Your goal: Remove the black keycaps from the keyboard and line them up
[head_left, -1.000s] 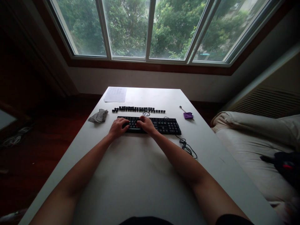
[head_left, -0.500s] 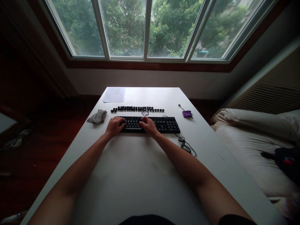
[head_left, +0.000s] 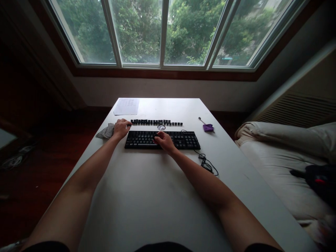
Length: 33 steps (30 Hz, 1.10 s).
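Note:
A black keyboard (head_left: 139,140) lies across the white table, and a line of loose black keycaps (head_left: 149,122) runs behind it. My left hand (head_left: 121,128) is at the left end of that line, its fingers closed around a dark keycap there, which they largely hide. Partly behind this hand is a crumpled grey cloth (head_left: 105,131). Over the middle of the keyboard, my right hand (head_left: 165,140) is closed in a pinch; what its fingertips hold, if anything, is too small and dark to make out. A clear round object (head_left: 161,127) sits between keycaps and keyboard.
A printed sheet (head_left: 126,106) lies at the table's (head_left: 147,196) back left. To the right are a purple cloth piece (head_left: 208,128), a small brush-like stick (head_left: 201,120) and the coiled cable (head_left: 207,164). A pale sofa (head_left: 265,164) stands beside the table.
My left hand has left the keyboard's left part and moved back and left to the end of the keycap line. My right hand has stayed over the keyboard's middle.

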Available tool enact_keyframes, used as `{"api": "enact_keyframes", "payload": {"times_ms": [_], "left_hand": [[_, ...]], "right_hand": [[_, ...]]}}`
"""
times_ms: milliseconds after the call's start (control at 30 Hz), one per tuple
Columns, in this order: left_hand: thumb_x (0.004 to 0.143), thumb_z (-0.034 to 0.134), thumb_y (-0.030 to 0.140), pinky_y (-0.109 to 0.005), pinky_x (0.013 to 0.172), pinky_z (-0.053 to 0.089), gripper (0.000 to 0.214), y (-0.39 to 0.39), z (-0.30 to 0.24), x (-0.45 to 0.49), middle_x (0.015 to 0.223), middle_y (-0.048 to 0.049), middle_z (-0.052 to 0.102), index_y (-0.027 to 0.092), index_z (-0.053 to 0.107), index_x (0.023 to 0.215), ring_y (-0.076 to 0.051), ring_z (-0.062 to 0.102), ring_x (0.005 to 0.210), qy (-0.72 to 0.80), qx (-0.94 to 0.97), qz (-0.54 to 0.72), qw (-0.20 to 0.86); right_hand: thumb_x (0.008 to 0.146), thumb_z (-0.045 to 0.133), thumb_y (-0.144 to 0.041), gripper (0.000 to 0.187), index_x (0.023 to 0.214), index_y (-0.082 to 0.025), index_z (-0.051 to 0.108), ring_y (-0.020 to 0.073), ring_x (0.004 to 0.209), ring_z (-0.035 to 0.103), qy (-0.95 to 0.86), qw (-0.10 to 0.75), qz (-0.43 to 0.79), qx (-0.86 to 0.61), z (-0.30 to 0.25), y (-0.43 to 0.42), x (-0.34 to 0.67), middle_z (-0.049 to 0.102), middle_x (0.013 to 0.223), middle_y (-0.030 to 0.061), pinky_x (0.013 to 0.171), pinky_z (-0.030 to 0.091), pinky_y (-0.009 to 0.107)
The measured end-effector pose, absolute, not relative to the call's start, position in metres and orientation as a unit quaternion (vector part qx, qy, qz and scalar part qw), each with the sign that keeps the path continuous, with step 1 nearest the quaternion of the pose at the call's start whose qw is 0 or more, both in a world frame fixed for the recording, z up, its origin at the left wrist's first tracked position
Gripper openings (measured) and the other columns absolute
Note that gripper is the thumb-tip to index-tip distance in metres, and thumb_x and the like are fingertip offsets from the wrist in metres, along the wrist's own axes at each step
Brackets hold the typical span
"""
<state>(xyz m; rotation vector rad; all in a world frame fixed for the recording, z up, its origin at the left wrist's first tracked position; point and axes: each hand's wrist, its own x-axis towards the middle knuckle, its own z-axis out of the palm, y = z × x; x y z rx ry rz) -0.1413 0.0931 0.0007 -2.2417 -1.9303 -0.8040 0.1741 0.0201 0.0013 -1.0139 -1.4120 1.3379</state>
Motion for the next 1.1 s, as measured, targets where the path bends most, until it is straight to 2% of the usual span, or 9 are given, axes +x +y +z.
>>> {"api": "enact_keyframes", "payload": {"times_ms": [200, 400, 833, 1100], "left_hand": [[0.084, 0.062, 0.030, -0.052, 0.098, 0.038, 0.022, 0.107, -0.001, -0.141, 0.106, -0.0095, 0.071, 0.027, 0.077, 0.100, -0.035, 0.051, 0.113, -0.632, -0.741, -0.224, 0.038], [0.083, 0.062, 0.031, -0.051, 0.098, 0.036, 0.019, 0.109, -0.002, -0.139, 0.102, -0.0095, 0.071, 0.027, 0.076, 0.096, -0.034, 0.051, 0.111, -0.635, -0.745, -0.199, 0.045], [0.080, 0.063, 0.031, -0.054, 0.100, 0.036, 0.020, 0.119, -0.006, -0.143, 0.113, -0.0128, 0.063, 0.025, 0.073, 0.096, -0.037, 0.046, 0.117, -0.647, -0.733, -0.197, 0.066], [0.082, 0.063, 0.030, -0.052, 0.100, 0.037, 0.026, 0.114, -0.005, -0.141, 0.117, -0.0122, 0.062, 0.025, 0.071, 0.106, -0.036, 0.047, 0.116, -0.653, -0.729, -0.194, 0.073]], "right_hand": [[0.071, 0.066, -0.038, 0.026, 0.087, -0.021, 0.054, 0.0179, 0.070, 0.070, -0.563, 0.456, 0.547, -0.419, 0.002, 0.019, 0.173, 0.060, 0.073, -0.0032, 0.071, 0.059, 0.031], [0.072, 0.067, -0.038, 0.026, 0.086, -0.021, 0.054, 0.0177, 0.069, 0.070, -0.559, 0.459, 0.552, -0.415, 0.002, 0.018, 0.172, 0.060, 0.072, -0.0032, 0.071, 0.059, 0.032], [0.075, 0.065, -0.039, 0.025, 0.090, -0.021, 0.055, 0.0187, 0.071, 0.071, -0.583, 0.453, 0.530, -0.417, -0.002, 0.020, 0.173, 0.063, 0.073, -0.0021, 0.068, 0.057, 0.030], [0.075, 0.067, -0.035, 0.022, 0.088, -0.021, 0.056, 0.0177, 0.067, 0.069, -0.570, 0.465, 0.550, -0.395, -0.005, 0.021, 0.173, 0.062, 0.071, -0.0028, 0.065, 0.055, 0.029]]}}
